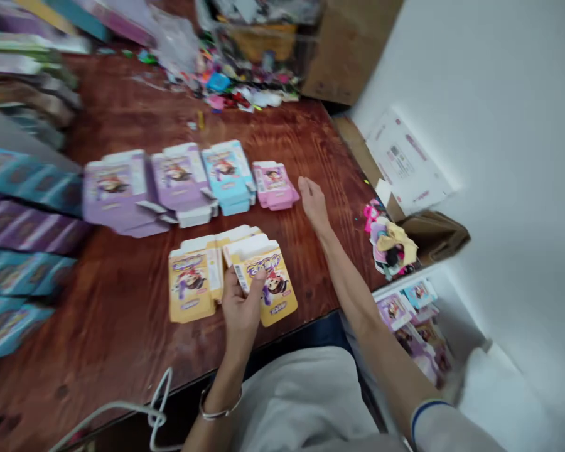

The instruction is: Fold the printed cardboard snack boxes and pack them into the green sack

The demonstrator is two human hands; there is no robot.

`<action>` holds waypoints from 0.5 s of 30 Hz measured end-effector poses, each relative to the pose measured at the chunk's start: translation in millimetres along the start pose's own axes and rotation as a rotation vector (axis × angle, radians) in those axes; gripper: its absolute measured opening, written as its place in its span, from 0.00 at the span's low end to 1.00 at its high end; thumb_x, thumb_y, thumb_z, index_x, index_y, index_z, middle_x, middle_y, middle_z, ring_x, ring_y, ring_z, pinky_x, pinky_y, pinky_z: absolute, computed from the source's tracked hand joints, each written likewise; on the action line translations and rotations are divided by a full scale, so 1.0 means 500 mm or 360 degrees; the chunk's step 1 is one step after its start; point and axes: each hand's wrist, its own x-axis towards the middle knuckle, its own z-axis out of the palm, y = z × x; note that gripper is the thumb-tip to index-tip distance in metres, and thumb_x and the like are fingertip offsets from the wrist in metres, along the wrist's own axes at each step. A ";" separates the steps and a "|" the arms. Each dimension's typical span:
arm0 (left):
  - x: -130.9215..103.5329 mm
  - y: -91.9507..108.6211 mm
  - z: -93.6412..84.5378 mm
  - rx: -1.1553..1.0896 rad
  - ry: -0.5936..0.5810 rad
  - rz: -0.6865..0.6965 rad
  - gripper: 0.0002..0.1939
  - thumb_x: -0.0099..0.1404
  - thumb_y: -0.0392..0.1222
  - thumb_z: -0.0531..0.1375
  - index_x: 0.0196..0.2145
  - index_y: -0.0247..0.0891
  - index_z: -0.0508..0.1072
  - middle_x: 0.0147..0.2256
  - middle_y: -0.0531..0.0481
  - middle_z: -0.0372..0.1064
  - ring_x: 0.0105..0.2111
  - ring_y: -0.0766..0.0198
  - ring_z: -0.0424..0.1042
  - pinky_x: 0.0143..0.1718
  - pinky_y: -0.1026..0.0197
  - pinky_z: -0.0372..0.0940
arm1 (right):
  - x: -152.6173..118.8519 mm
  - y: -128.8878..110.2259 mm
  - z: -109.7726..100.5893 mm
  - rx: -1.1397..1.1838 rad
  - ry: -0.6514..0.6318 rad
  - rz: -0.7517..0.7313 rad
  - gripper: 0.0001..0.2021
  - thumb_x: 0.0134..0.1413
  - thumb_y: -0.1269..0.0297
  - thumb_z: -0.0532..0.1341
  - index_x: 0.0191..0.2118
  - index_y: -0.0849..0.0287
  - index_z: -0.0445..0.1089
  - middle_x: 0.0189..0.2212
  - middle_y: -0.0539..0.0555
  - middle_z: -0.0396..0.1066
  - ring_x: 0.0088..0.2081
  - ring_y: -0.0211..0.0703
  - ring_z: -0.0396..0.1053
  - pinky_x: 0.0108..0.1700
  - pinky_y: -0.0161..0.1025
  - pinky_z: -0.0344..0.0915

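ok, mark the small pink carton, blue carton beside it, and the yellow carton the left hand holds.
Small pink carton (275,183), head view, printed face.
Blue carton (226,174), head view, printed face.
Held yellow carton (279,294), head view, printed face.

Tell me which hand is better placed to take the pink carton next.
Probably the right hand: it seems empty and is close beside the pink carton, while the left hand holds a yellow carton.

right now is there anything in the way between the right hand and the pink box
Nothing visible: the right hand is just right of the pink box, though whether the fingers touch it is hard to tell.
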 end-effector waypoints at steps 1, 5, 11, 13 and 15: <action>-0.008 -0.005 0.014 0.0039 -0.0058 -0.0003 0.27 0.51 0.55 0.68 0.42 0.36 0.68 0.38 0.47 0.76 0.33 0.62 0.77 0.35 0.63 0.72 | -0.048 0.004 -0.052 -0.0011 0.0072 -0.0064 0.20 0.59 0.51 0.56 0.46 0.62 0.72 0.49 0.57 0.73 0.54 0.44 0.68 0.61 0.47 0.60; -0.046 -0.046 0.084 0.0226 -0.0481 -0.0196 0.25 0.53 0.56 0.67 0.41 0.37 0.67 0.37 0.49 0.76 0.32 0.63 0.77 0.33 0.63 0.73 | -0.297 0.049 -0.286 -0.0440 0.0941 -0.0240 0.16 0.61 0.53 0.53 0.41 0.56 0.74 0.40 0.55 0.75 0.44 0.42 0.73 0.55 0.44 0.66; -0.054 -0.140 0.196 0.0395 -0.0786 -0.0429 0.26 0.52 0.57 0.67 0.41 0.37 0.67 0.36 0.49 0.76 0.31 0.62 0.77 0.33 0.61 0.73 | -0.534 0.223 -0.540 -0.0999 0.1586 0.0779 0.22 0.60 0.56 0.48 0.51 0.64 0.68 0.47 0.61 0.72 0.48 0.44 0.70 0.52 0.44 0.66; -0.047 -0.162 0.229 0.0445 -0.0799 -0.0477 0.26 0.52 0.57 0.67 0.40 0.37 0.67 0.36 0.49 0.76 0.30 0.62 0.77 0.32 0.61 0.73 | -0.546 0.288 -0.590 -0.1117 0.1457 0.1058 0.22 0.60 0.59 0.48 0.51 0.65 0.69 0.51 0.63 0.71 0.53 0.45 0.68 0.56 0.45 0.62; -0.043 -0.177 0.258 0.0512 -0.0811 -0.0480 0.25 0.52 0.56 0.67 0.41 0.37 0.67 0.36 0.48 0.77 0.30 0.62 0.77 0.31 0.61 0.73 | -0.542 0.338 -0.631 -0.1185 0.1466 0.1221 0.21 0.61 0.61 0.48 0.51 0.67 0.69 0.51 0.64 0.70 0.54 0.46 0.67 0.57 0.47 0.61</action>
